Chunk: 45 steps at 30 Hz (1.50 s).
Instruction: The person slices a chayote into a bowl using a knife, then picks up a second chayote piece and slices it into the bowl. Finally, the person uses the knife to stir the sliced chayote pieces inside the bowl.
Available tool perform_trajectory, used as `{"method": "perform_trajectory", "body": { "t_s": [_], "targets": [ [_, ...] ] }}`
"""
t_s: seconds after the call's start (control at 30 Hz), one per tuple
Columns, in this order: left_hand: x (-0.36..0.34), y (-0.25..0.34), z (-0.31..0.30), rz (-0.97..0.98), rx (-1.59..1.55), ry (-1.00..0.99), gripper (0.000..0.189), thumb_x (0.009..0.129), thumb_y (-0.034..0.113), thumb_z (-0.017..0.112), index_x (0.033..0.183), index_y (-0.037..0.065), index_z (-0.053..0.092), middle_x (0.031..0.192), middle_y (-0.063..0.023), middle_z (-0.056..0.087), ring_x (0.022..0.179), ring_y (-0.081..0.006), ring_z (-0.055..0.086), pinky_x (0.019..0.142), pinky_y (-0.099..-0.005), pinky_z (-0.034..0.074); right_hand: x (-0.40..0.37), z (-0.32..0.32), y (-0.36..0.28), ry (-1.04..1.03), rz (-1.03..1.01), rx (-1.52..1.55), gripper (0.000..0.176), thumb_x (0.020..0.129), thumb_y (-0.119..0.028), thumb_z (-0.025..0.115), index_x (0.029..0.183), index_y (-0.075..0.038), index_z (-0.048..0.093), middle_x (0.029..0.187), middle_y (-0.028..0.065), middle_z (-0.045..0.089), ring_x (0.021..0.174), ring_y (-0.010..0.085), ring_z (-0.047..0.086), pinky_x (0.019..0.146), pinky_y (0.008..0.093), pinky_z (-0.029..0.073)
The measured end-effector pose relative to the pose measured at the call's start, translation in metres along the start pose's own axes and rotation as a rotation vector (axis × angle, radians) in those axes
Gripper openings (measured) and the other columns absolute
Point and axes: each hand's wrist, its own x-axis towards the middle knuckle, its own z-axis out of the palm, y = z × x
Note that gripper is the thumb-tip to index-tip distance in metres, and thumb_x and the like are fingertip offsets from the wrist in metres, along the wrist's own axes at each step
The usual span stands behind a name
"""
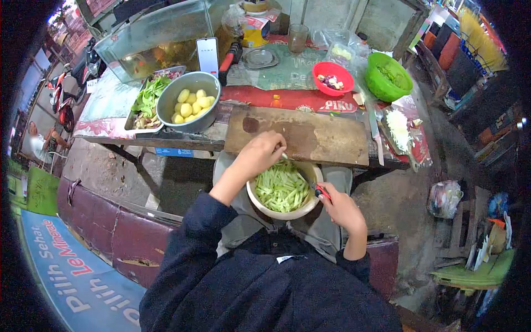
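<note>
A cream bowl rests at my lap, filled with pale green vegetable strips. Over its far rim, against the front edge of the wooden cutting board, my left hand is closed with the fingertips pinched together. What sits between those fingertips is too small to make out. My right hand grips a small tool with a red and black handle at the bowl's right rim. The tool's working end is hard to see against the bowl.
On the table are a grey bowl of peeled potatoes, leafy greens, a red bowl, a green basket, a knife and white shreds. Behind stand a phone and a fish tank.
</note>
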Motion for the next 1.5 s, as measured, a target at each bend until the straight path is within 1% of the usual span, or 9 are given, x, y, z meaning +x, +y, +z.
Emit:
{"method": "perform_trajectory", "body": {
  "t_s": [0.17,0.47,0.7,0.77,0.8,1.03,1.2,1.4,1.5],
  "targets": [
    [-0.027,0.034,0.0,-0.044,-0.328,-0.284,0.02,0.099,0.02,0.064,0.108,0.003,0.068,0.094,-0.0205,0.071,0.09,-0.0376,0.069,0.081,-0.0442,0.054,-0.01,-0.01,0.005,0.029,0.011,-0.032,0.037,0.104,-0.021,0.055,0.141,-0.018,0.052,0.067,0.0103,0.062,0.05,0.0214,0.061,0.053,0.0387,0.05],
    [-0.026,-0.021,0.119,-0.041,0.044,-0.6,0.04,0.097,0.014,0.048,0.135,0.009,0.061,0.134,-0.0195,0.064,0.123,-0.0359,0.062,0.103,-0.0443,0.05,-0.059,-0.047,0.001,0.081,0.166,0.117,0.038,0.103,-0.01,0.054,0.141,-0.015,0.055,0.067,0.0068,0.06,0.048,0.017,0.058,0.05,0.0355,0.048],
    [-0.041,-0.007,0.077,0.045,0.218,-0.799,0.037,0.093,0.022,0.059,0.129,0.022,0.068,0.134,-0.0173,0.065,0.124,-0.0361,0.061,0.103,-0.0433,0.051,-0.069,-0.051,0.009,0.068,0.285,0.215,0.042,0.102,-0.008,0.054,0.143,-0.016,0.054,0.068,0.0056,0.058,0.047,0.0138,0.055,0.048,0.0334,0.046],
    [-0.038,-0.002,0.059,0.062,0.236,-1.103,0.033,0.095,0.032,0.058,0.123,0.021,0.072,0.122,-0.0146,0.071,0.119,-0.0367,0.063,0.097,-0.0474,0.053,-0.068,-0.053,0.003,0.074,0.278,0.247,0.042,0.102,-0.008,0.055,0.143,-0.017,0.054,0.068,0.0055,0.058,0.048,0.0135,0.055,0.048,0.0329,0.046],
    [-0.046,-0.002,0.057,0.116,0.257,-0.999,0.033,0.097,0.037,0.058,0.12,0.02,0.073,0.105,-0.013,0.075,0.107,-0.0363,0.068,0.087,-0.0497,0.056,-0.066,-0.051,0.005,0.072,0.279,0.25,0.042,0.102,-0.008,0.055,0.143,-0.017,0.054,0.068,0.0055,0.058,0.048,0.0135,0.055,0.048,0.0329,0.046],
    [-0.025,0.027,0.058,-0.131,0.201,-0.897,0.031,0.097,0.027,0.056,0.117,0.009,0.074,0.109,-0.0156,0.073,0.106,-0.0388,0.068,0.088,-0.0504,0.055,-0.052,-0.048,-0.002,0.073,0.142,0.205,0.039,0.104,-0.012,0.054,0.143,-0.017,0.054,0.067,0.0048,0.058,0.049,0.0136,0.056,0.049,0.0331,0.046],
    [-0.047,-0.032,0.133,0.172,0.199,-0.326,0.026,0.094,0.012,0.053,0.109,0.005,0.073,0.125,-0.0182,0.067,0.099,-0.0353,0.072,0.082,-0.0455,0.059,-0.051,-0.047,-0.006,0.054,0.111,0.224,0.039,0.105,-0.013,0.054,0.144,-0.018,0.054,0.067,0.0044,0.058,0.049,0.0133,0.056,0.05,0.0328,0.047],
    [-0.008,-0.001,0.121,-0.139,0.469,-0.858,0.036,0.092,0.008,0.057,0.127,0.003,0.065,0.124,-0.0202,0.069,0.106,-0.0326,0.072,0.083,-0.0446,0.06,-0.056,-0.05,-0.006,0.043,0.166,0.253,0.037,0.105,-0.019,0.055,0.142,-0.018,0.054,0.07,0.0098,0.063,0.054,0.0205,0.063,0.054,0.0377,0.05],
    [-0.01,0.003,0.113,-0.145,0.515,-0.859,0.042,0.091,0.012,0.062,0.132,0.006,0.062,0.121,-0.0178,0.071,0.109,-0.0329,0.071,0.088,-0.0451,0.059,-0.058,-0.053,-0.008,0.021,0.211,0.251,0.037,0.105,-0.018,0.055,0.142,-0.018,0.054,0.07,0.0097,0.063,0.053,0.0206,0.062,0.054,0.038,0.05]
  ]
}}
